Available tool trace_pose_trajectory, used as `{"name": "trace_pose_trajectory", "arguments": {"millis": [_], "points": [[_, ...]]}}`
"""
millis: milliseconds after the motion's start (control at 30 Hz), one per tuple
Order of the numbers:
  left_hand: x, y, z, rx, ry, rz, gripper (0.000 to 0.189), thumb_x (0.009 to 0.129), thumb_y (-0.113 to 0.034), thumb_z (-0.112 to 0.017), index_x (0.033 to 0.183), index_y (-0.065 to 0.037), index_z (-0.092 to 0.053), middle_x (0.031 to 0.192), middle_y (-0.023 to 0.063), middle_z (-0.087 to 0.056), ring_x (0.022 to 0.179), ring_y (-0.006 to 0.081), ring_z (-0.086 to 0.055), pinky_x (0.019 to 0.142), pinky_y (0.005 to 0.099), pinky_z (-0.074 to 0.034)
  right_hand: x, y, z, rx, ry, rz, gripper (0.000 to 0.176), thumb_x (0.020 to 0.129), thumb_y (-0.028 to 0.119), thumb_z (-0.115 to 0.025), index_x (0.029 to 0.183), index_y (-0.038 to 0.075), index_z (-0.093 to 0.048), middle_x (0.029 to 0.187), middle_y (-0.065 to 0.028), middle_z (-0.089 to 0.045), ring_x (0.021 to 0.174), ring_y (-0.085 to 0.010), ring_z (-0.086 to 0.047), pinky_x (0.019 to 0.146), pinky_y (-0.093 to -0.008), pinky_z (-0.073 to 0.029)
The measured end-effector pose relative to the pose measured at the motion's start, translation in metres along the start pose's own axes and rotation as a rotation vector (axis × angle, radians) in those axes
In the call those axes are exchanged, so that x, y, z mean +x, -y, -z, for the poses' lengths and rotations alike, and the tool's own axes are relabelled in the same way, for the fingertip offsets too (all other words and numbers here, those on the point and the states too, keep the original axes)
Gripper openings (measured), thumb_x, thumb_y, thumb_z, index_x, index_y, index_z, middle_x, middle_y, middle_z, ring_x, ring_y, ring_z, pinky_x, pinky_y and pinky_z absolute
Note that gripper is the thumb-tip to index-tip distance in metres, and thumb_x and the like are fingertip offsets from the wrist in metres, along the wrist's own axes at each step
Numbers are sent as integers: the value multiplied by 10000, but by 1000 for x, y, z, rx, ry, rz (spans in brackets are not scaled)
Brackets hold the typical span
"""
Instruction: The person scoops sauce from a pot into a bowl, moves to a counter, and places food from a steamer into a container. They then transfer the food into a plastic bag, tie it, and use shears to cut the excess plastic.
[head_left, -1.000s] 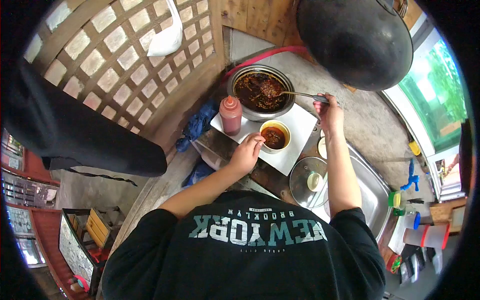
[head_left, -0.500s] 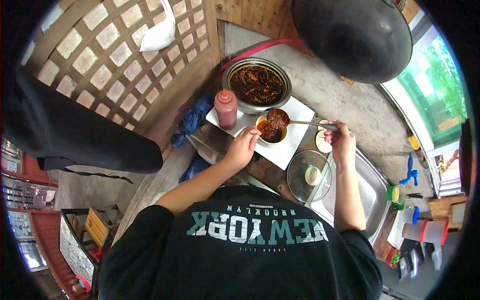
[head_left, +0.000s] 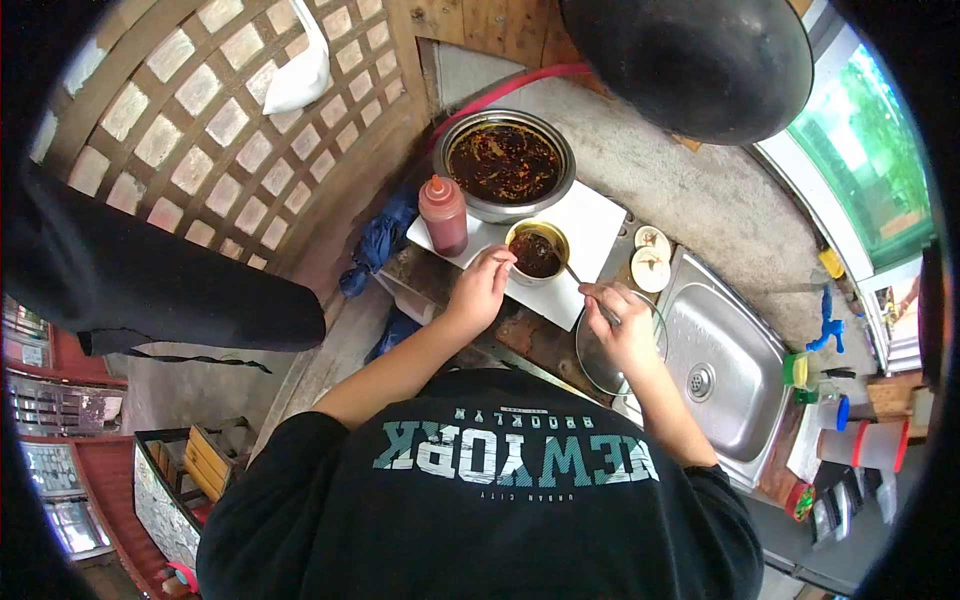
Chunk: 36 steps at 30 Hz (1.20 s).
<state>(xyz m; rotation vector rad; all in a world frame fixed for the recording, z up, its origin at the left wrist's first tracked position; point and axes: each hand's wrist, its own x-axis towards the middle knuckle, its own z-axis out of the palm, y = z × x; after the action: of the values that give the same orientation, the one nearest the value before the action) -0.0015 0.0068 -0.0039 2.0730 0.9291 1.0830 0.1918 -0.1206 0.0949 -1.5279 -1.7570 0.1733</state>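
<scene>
Red sauce fills the squeeze bottle (head_left: 443, 218) upright at the left of the white board (head_left: 590, 225), just beside the metal pot (head_left: 508, 214) of dark, speckled liquid at the far side. The left hand (head_left: 478, 295) has its fingers nearly closed, their tips touching the left rim of the small bowl (head_left: 535, 281), which sits on the board near the pot. White and teal print on the black shirt (head_left: 450, 530), upside down, reads "BROOKLYN", "NEW YORK" and "URBAN CITY"; its smallest line is too small to read. To the right, the right hand (head_left: 622, 325) has its fingers closed around the handle of the ladle (head_left: 573, 273), whose head is down in the small bowl. Half a second ago the ladle was held more level, its loaded head in view; the right hand has since come nearer, over the glass lid (head_left: 592, 365), left of the steel sink (head_left: 725, 330).
</scene>
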Motion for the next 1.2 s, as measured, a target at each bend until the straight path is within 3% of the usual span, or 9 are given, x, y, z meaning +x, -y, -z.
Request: {"name": "trace_pose_trajectory", "arguments": {"millis": [267,467,567,733,867,1000,1200], "points": [[0,-1,0,3,-24,-20,151,952,-141,-498,1002,-36,-595,1091,154,-615,993,331,-606,858,386,-482,-10,6,1,-108,-13,108,109,776,54,-650,885,69,-657,809,-100,-629,705,-281,-634,627,-361,-523],[-1,-1,-1,3,-29,-27,150,950,-135,-501,994,-28,-597,1091,156,-616,998,328,-606,866,381,-481,-11,-15,9,29,-152,35,77,827,56,-629,888,23,-661,812,-103,-663,667,-219,-644,603,-311,-511],[-1,-2,0,9,-30,-15,145,948,-132,-504,995,-31,-597,1098,155,-616,997,328,-606,865,380,-480,-12,-18,11,445,-250,-449,107,883,85,-603,905,-2,-661,793,-91,-667,646,-168,-633,601,-281,-502],[0,0,-1,3,-21,-28,139,945,-132,-512,1002,-32,-590,1108,154,-613,995,328,-606,856,379,-483,-4,-37,15,732,-445,-661,309,944,230,-517,985,-59,-621,703,-125,-631,560,-155,-589,537,-256,-471],[0,-2,0,-6,-15,-10,107,920,-107,-532,991,-37,-571,1073,161,-605,989,338,-593,852,395,-480,1,-49,19,891,-515,-819,342,919,264,-507,996,-51,-615,685,-137,-625,550,-165,-570,536,-257,-446],[1,-1,0,-4,-21,-23,112,919,-109,-534,996,-35,-570,1067,162,-606,976,339,-597,839,396,-484,5,-58,27,1053,-528,-897,324,930,226,-475,1018,-64,-588,719,-133,-629,607,-164,-561,552,-253,-424],[1,-2,1,7,-17,-22,114,924,-117,-532,998,-42,-575,1073,152,-609,968,339,-601,829,393,-488,31,-75,34,1186,-530,-800,305,923,205,-493,1019,-69,-588,720,-134,-631,589,-164,-564,542,-252,-440]]}}
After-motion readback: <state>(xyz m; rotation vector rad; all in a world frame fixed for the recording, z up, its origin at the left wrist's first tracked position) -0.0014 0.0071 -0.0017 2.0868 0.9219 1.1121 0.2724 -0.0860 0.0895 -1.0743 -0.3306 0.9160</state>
